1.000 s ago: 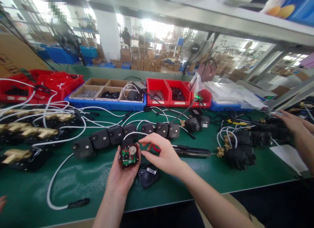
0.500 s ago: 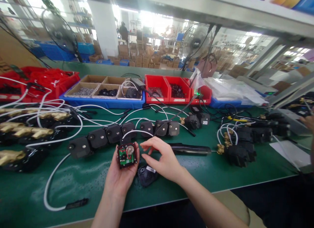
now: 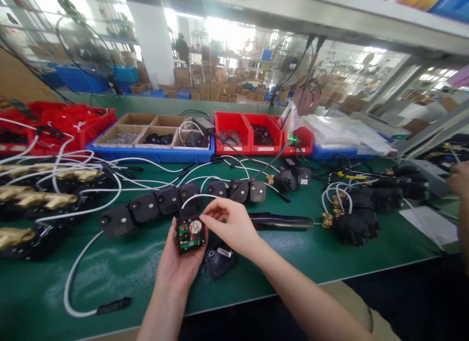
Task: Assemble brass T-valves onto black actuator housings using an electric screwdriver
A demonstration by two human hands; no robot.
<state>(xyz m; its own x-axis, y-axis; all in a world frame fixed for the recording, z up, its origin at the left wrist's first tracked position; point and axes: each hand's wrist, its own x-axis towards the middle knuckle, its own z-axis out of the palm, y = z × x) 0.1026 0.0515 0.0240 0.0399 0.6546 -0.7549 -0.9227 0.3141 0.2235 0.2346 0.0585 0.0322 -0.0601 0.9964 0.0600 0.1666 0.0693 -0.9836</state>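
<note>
My left hand (image 3: pixel 181 263) cups a small open black module (image 3: pixel 190 233) with a green circuit board and a round silver part on top. A white cable (image 3: pixel 73 277) runs from it over the green bench. My right hand (image 3: pixel 232 226) is pinched at the module's upper right edge, thumb and forefinger together beside the silver part. What the pinch holds is too small to see. A black cover (image 3: pixel 219 260) lies on the bench just under my right wrist. A black screwdriver handle (image 3: pixel 282 221) lies to the right of my right hand.
A row of black modules (image 3: pixel 146 206) with white cables crosses the green bench (image 3: pixel 120 263). Brass-fitted units (image 3: pixel 44 199) lie at left, more black units (image 3: pixel 357 219) at right. Blue tray (image 3: pixel 154 155) and red bins (image 3: pixel 249 133) stand behind. Another person's hand (image 3: pixel 459 177) shows at far right.
My right hand has moved left and closed into a pinch at the module's edge. The other person's hand has drawn back toward the right edge.
</note>
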